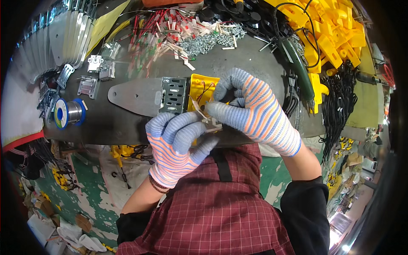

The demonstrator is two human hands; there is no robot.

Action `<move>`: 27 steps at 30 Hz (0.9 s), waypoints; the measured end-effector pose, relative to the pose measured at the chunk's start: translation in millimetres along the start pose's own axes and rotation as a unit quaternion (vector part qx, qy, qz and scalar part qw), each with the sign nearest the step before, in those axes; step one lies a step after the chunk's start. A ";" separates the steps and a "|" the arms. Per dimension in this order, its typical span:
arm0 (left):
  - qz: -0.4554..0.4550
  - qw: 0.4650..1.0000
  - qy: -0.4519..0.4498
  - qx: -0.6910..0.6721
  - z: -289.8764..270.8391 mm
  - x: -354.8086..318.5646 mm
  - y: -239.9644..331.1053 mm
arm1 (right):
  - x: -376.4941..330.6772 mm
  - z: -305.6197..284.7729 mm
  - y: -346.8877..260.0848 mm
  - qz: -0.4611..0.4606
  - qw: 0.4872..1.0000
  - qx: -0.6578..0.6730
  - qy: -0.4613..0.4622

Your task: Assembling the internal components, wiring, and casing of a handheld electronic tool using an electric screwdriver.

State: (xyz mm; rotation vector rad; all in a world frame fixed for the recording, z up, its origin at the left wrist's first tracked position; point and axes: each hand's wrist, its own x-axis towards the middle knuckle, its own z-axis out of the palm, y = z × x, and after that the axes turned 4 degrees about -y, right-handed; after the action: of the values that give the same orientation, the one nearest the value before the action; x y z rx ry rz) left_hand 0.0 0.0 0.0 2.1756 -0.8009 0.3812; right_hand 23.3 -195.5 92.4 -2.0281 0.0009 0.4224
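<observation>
Head view looks down on a dark bench where both gloved hands meet over a small assembly at the near edge. Left hand is curled, its thumb and fingers pinching a small pale part from below. Right hand is bent over the same spot, its fingertips closed on thin white leads that run into the yellow housing. That housing sits just beside a perforated metal bracket, which is fixed on the end of a flat metal blade lying on the bench. Red wires show inside the housing; whether they are already joined to the pale part is hard to tell, since the gloves hide the contact. The main risk is a slip: the thick knit gloves dull the feel of such a small piece, and it is held right at the bench edge, so a loose pinch could drop it into the lap or onto the cluttered floor. Pulling too hard on the leads could also bend them or tug the wires out of the housing. Further off, a solder spool, a heap of screws, loose red wires and yellow plastic parts crowd the bench, so a stray piece would be easily lost among them.
</observation>
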 end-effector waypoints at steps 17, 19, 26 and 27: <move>0.047 0.991 -0.039 0.123 -45.7 25.4 -14.6 | -27.2 21.4 8.3 -0.229 0.937 -0.214 0.154; 0.043 0.987 -0.111 0.107 -48.4 48.2 -20.8 | -30.8 31.3 15.5 -0.235 0.920 -0.259 0.175; 0.159 0.977 -0.102 0.103 -29.2 72.4 -37.2 | -32.6 76.0 37.1 -0.186 0.909 -0.240 0.285; 0.183 0.975 -0.080 0.100 -27.9 70.6 -38.3 | -34.5 77.8 40.6 -0.171 0.905 -0.247 0.303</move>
State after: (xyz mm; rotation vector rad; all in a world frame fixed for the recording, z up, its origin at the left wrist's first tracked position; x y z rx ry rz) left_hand 78.1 10.6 31.9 2.2617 -1.3126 0.4910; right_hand -39.3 -154.3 35.2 -2.5179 -0.0882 -0.4913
